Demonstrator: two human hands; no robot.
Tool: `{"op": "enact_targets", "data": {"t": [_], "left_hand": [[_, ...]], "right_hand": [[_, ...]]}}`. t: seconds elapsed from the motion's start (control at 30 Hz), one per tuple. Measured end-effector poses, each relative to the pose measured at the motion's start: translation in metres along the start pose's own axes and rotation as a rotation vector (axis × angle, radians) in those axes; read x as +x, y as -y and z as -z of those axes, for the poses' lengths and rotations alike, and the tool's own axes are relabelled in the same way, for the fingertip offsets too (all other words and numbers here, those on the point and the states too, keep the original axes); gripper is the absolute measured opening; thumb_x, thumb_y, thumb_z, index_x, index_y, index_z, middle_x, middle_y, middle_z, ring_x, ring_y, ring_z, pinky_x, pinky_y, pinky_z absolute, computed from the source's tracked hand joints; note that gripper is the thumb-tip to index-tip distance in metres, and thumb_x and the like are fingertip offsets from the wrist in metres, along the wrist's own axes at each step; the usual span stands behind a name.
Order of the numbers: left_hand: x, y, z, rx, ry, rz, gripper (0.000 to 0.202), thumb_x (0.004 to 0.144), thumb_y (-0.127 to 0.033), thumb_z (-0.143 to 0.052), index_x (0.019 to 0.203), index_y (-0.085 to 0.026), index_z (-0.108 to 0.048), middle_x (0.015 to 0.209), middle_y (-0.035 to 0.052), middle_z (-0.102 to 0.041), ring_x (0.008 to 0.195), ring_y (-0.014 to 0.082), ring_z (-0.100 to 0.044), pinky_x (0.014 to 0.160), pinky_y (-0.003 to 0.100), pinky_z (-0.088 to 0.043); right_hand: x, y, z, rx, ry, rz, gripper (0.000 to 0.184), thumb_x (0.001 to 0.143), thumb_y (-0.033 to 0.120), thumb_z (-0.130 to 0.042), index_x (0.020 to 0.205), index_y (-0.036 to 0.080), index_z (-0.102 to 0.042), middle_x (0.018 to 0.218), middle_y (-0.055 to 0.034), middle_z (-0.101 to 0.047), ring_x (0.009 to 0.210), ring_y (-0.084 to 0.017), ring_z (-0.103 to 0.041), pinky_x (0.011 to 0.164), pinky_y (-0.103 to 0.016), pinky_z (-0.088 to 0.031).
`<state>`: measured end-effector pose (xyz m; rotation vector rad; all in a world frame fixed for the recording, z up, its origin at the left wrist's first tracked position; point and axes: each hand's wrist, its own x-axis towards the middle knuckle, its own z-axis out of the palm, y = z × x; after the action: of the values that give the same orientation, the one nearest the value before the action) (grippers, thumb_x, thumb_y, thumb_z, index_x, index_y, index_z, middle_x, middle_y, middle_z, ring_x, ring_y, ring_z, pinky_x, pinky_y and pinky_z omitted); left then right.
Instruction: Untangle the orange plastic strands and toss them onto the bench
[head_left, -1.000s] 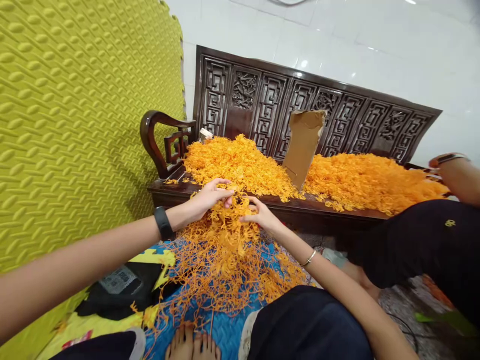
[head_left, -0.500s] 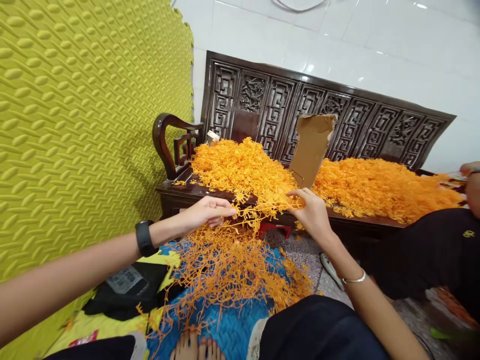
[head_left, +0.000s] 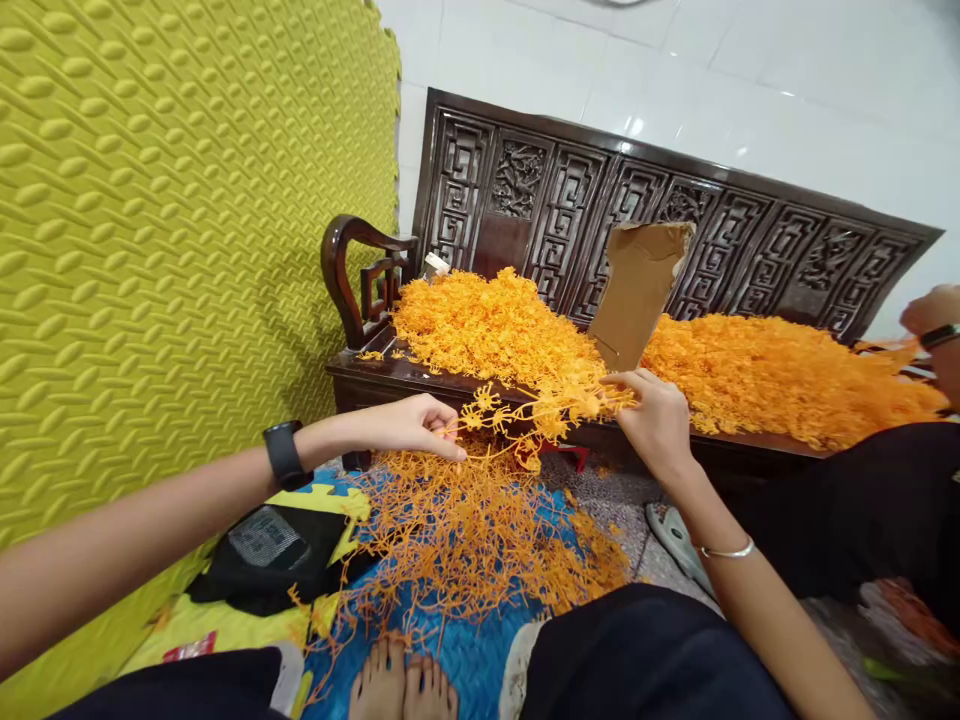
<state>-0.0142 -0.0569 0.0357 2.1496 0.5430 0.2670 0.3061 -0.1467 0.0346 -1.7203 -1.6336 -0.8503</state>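
Note:
Between my two hands stretches a cluster of orange spidery plastic pieces (head_left: 559,405) on thin stems, above the bench's front edge. My left hand (head_left: 416,425) has thumb and fingers pinched on the stems at the cluster's left end. At the other end, my right hand (head_left: 654,415) is closed on the bunched pieces, with its fingertips partly hidden among them. A heap of similar orange pieces (head_left: 487,320) lies on the dark wooden bench (head_left: 375,375) just behind. Below my hands, a tangle of thin orange stems (head_left: 480,550) spreads over the floor.
A cardboard piece (head_left: 637,290) stands upright between the left heap and a second orange heap (head_left: 765,370). Yellow foam matting (head_left: 187,250) rises on the left. A black package (head_left: 270,550) lies on the floor. At right, another person's hand (head_left: 934,310) is near the second heap.
My left hand has turned and shifted slightly down and left, while my right hand has moved right with the cluster. The view has shifted a little. The other person's hand has risen.

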Motion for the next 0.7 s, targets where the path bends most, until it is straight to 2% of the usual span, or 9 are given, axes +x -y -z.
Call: {"op": "enact_targets", "data": {"t": [0.1, 0.2, 0.33, 0.5, 0.6, 0.7], "left_hand": [[-0.002, -0.003, 0.008, 0.026, 0.001, -0.005, 0.037, 0.074, -0.041, -0.064, 0.054, -0.018, -0.043, 0.047, -0.0073, -0.035, 0.044, 0.0068, -0.029, 0.045, 0.024, -0.020], [-0.006, -0.004, 0.013, -0.057, -0.012, 0.007, 0.036, 0.080, -0.043, -0.058, 0.056, -0.018, -0.047, 0.044, -0.0054, -0.041, 0.043, 0.0083, -0.037, 0.047, 0.024, -0.026], [-0.009, -0.001, 0.014, -0.217, -0.041, 0.018, 0.029, 0.082, -0.039, -0.056, 0.062, -0.019, -0.051, 0.047, -0.0057, -0.043, 0.041, 0.0082, -0.039, 0.049, 0.024, -0.031], [-0.009, -0.002, 0.015, -0.196, -0.115, -0.019, 0.028, 0.082, -0.034, -0.054, 0.060, -0.018, -0.051, 0.049, -0.0047, -0.044, 0.042, 0.0081, -0.040, 0.049, 0.024, -0.032], [-0.009, -0.003, 0.016, -0.197, -0.085, -0.039, 0.029, 0.083, -0.032, -0.052, 0.057, -0.018, -0.050, 0.049, -0.0041, -0.045, 0.044, 0.0087, -0.042, 0.052, 0.025, -0.036], [-0.010, 0.001, 0.020, -0.204, -0.071, -0.062, 0.032, 0.084, -0.033, -0.052, 0.055, -0.018, -0.050, 0.049, -0.0034, -0.047, 0.046, 0.0097, -0.046, 0.056, 0.026, -0.041]], "right_hand": [[0.000, -0.005, 0.000, -0.068, -0.061, -0.019, 0.033, 0.061, 0.009, -0.046, 0.083, 0.020, -0.067, 0.080, -0.0051, -0.066, 0.068, -0.021, -0.056, 0.067, -0.032, -0.040], [0.001, -0.012, 0.000, -0.094, -0.097, -0.058, 0.026, 0.063, 0.013, -0.048, 0.081, 0.019, -0.066, 0.081, -0.0069, -0.066, 0.069, -0.023, -0.056, 0.065, -0.033, -0.039], [0.001, -0.019, -0.001, -0.069, -0.098, -0.085, 0.024, 0.064, 0.014, -0.050, 0.081, 0.020, -0.065, 0.079, -0.0071, -0.064, 0.069, -0.023, -0.056, 0.064, -0.033, -0.040], [0.002, -0.021, 0.000, -0.097, -0.067, -0.087, 0.022, 0.065, 0.014, -0.050, 0.081, 0.019, -0.065, 0.077, -0.0075, -0.060, 0.070, -0.024, -0.054, 0.069, -0.037, -0.040], [0.002, -0.022, 0.004, -0.149, -0.098, -0.097, 0.017, 0.069, 0.019, -0.053, 0.080, 0.019, -0.065, 0.081, -0.0112, -0.057, 0.080, -0.029, -0.054, 0.073, -0.042, -0.038], [0.003, -0.024, 0.007, -0.181, -0.180, -0.117, 0.012, 0.072, 0.025, -0.057, 0.079, 0.019, -0.065, 0.098, -0.0161, -0.057, 0.096, -0.034, -0.050, 0.078, -0.047, -0.036]]}}
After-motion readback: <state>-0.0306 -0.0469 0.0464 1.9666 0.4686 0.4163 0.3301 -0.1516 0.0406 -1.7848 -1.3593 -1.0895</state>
